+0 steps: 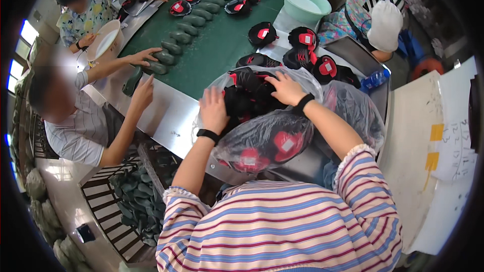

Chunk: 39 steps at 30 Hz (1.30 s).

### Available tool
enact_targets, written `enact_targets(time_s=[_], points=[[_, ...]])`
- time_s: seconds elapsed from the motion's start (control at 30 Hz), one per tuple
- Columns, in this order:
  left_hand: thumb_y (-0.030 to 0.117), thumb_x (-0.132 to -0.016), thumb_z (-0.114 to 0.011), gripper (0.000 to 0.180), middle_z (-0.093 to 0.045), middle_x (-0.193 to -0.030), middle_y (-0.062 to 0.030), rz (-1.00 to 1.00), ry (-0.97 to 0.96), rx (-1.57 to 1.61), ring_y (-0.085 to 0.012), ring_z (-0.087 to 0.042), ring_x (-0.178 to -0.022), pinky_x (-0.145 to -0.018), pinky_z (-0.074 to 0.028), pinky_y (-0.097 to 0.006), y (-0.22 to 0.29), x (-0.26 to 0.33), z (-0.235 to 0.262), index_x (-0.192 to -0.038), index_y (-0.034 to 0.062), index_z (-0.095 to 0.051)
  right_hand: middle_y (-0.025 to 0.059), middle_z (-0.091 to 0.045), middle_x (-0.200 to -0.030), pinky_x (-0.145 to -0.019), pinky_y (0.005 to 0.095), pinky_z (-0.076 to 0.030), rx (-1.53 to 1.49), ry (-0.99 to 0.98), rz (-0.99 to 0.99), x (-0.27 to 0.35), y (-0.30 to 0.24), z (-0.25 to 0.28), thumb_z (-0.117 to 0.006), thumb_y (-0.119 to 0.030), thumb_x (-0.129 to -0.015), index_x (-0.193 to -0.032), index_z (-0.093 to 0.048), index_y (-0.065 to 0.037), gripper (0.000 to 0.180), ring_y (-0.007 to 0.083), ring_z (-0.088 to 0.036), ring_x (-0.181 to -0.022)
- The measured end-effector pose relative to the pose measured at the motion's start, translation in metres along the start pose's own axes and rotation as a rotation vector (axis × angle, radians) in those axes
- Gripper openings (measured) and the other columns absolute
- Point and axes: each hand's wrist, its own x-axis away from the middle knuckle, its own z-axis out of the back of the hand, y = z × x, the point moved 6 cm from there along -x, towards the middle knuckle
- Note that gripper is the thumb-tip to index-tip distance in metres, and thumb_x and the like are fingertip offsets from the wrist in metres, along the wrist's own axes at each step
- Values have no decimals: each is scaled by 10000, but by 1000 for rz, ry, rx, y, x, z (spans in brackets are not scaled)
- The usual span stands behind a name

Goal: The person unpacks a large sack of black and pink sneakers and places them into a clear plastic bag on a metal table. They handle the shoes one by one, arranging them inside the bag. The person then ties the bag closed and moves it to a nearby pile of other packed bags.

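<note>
A clear, thin plastic bag (267,143) stuffed with black-and-red shoe uppers is resting on the steel surface (166,116) right in front of the person, its mouth gaping upward toward the green conveyor belt (212,55). The film is looking soft, crinkly and slippery, so it is likely slumping wherever it is not supported; the load inside is probably light for its bulk, made of floppy fabric pieces that shift against one another rather than anything fragile. The rolled edge of the bag's mouth is looking like the surest place to grip, while a single upper is best pinched by its padded collar or tongue.

The left hand (214,111) is lying over the near-left rim of the bag, fingers spread and pressing down on the plastic. The right hand (285,89) is reaching into the open mouth, fingers curled loosely over the topmost black upper (247,93); whether they are closing on it I cannot tell.

Just beyond the bag, several loose black-and-red uppers (302,50) are sitting on the surface, near a pale green plastic basin (306,4). On the belt, a row of dark green shoe soles (189,27) is running away, where another person's hand (143,56) is touching one.
</note>
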Motion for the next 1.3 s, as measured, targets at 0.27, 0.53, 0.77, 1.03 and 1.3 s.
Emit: enact_targets(time_s=[0.27,0.53,0.77,1.03,1.3], points=[[138,-730,-611,398,-532,-986,-196,103,-166,1229,-334,-519,-957,-844,-422,-395,-34,8,-33,-1079,-8,-488,127,-533,-1051,-832,367,-420,-177,246,749,4,-154,23,-506,-120,-744,-1065,-537,-38,332,282,-489,-1054],[192,-818,-504,203,-363,-1380,12,-37,-2,88,-327,-294,-1282,-996,-224,-594,-103,32,-29,-942,112,-644,160,-545,-1030,-941,440,-304,527,146,564,-53,-183,-60,-457,-205,-822,-1133,-495,-56,346,307,-524,-984],[64,-730,-534,420,-328,-1399,14,178,-211,497,-369,-305,-1259,-949,-310,-540,-129,57,-59,-1144,132,-553,105,-595,-762,-806,369,-390,42,-76,547,-62,-152,-8,-624,-195,-650,-887,-540,-58,287,264,-580,-744],[289,-672,-699,859,-255,-1409,-182,-89,104,1050,-392,-208,-1309,-986,-282,-523,-69,57,4,-1384,123,-248,53,-531,-1157,-894,281,-413,-1334,-464,93,12,-47,84,-685,-51,-672,-1254,-408,-4,645,124,-504,-1048],[61,-799,-600,494,-507,-1120,-153,270,-8,2121,-220,-558,-972,-823,-479,-330,22,1,90,-1215,-6,-341,126,-431,-1232,-892,292,-421,-1433,-98,-267,35,-57,106,-665,-169,-789,-1330,-301,-7,672,180,-485,-1051]])
